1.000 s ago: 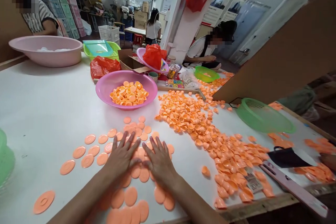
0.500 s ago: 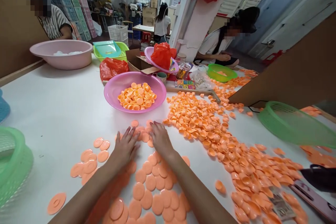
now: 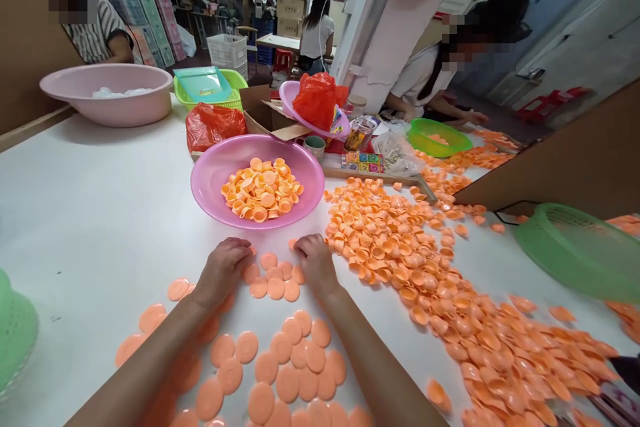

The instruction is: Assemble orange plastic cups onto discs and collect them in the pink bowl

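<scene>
Small orange toy saucers [image 3: 287, 383] lie flat over the white table in front of me, between and under my forearms. A smaller cluster of saucers [image 3: 275, 288] sits between my two hands. My left hand [image 3: 223, 272] has its fingers drawn together at a saucer, whose edge shows at the fingertips. My right hand [image 3: 318, 268] is likewise closed, its fingertips on another saucer [image 3: 292, 244]. Just beyond the hands stands a pink bowl [image 3: 210, 177] partly filled with small orange toy cups [image 3: 263, 188]. A large heap of toy cups [image 3: 400, 260] spreads along the right.
Green baskets stand at the right [image 3: 575, 253] and left edge [image 3: 17, 327]. A pale pink basin [image 3: 110, 97], a red bag [image 3: 215, 127] and an open carton [image 3: 265, 113] are at the back. A co-worker [image 3: 420, 80] sits at the back right beside a green bowl [image 3: 440, 140].
Both hands were spread flat over the saucers, close together. Now they are farther apart, with fingers drawn in at single saucers. The view has shifted slightly left.
</scene>
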Motion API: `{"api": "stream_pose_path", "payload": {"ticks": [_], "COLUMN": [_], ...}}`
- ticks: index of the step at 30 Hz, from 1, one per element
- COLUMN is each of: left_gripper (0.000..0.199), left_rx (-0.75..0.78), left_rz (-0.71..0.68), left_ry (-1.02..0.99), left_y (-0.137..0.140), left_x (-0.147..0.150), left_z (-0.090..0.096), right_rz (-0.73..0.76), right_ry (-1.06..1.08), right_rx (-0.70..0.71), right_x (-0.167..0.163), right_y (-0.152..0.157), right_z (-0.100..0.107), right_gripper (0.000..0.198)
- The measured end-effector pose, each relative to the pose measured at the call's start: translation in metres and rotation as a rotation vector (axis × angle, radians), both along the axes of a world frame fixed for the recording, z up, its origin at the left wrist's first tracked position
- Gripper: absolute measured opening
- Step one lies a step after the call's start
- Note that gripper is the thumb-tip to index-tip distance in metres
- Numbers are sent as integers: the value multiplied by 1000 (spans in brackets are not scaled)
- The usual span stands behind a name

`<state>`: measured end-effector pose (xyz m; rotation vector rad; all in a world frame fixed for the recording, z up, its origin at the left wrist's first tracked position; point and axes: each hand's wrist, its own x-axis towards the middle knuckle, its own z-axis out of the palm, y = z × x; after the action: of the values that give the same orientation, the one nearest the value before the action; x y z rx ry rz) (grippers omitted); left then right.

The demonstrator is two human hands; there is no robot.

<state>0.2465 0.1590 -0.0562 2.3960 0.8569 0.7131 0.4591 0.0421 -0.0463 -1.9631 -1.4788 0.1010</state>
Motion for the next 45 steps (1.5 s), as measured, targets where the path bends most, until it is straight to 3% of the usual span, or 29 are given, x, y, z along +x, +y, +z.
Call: {"api": "stream_pose_path", "payload": {"ticks": [3, 7, 11, 17, 20, 23, 25, 27, 29, 33, 37, 40, 42, 45], "left_gripper": [32, 28, 17, 9, 15, 21, 21, 21, 20, 21, 18, 15, 19, 27], "left_rx": [134, 155, 19, -285, -112, 144, 206, 218, 213, 170, 96, 53, 124, 256], "left_rz": [-111, -82, -42, 51, -22, -185, -229, -226, -227, -261, -256, -207, -208, -276], "left_ry": [121, 260, 322, 123, 43, 131, 208, 248, 248, 277, 278, 180, 129, 139], "left_y": [-2, -9, -16, -25, -29, -29, -28, -28, -29, -35, -36, -30, -26, -26], "left_x": [-8, -8, -3, -9, -15, -22, -24, -21, -10, 22, 39, 36, 31, 19], "left_z": [0, 7, 13, 23, 24, 22, 22, 24, 26, 24, 19, 20, 22, 24], "right_rz": [74, 128, 42, 57, 102, 161, 144, 70, -38, -100, 20, 31, -11, -9], "right_ry": [-97, -80, 73, -188, -175, -47, 87, 110, -21, -196, -144, -34, -1, -157], "right_rx": [-57, -204, -170, -187, -168, -171, -107, -6, 45, -44, -135, -91, -14, -1], "right_x": [-9, -22, -18, -21, -36, -44, -37, -22, -4, 12, -2, -5, -1, 2], "right_y": [-11, -18, -17, -7, 8, 18, 11, -8, -36, -76, -67, -53, -53, -61], "right_z": [3, 11, 15, 16, 16, 18, 19, 18, 15, 11, 9, 9, 9, 8], "right_gripper": [24, 14, 12, 19, 9, 7, 10, 13, 18, 19, 22, 12, 11, 22]}}
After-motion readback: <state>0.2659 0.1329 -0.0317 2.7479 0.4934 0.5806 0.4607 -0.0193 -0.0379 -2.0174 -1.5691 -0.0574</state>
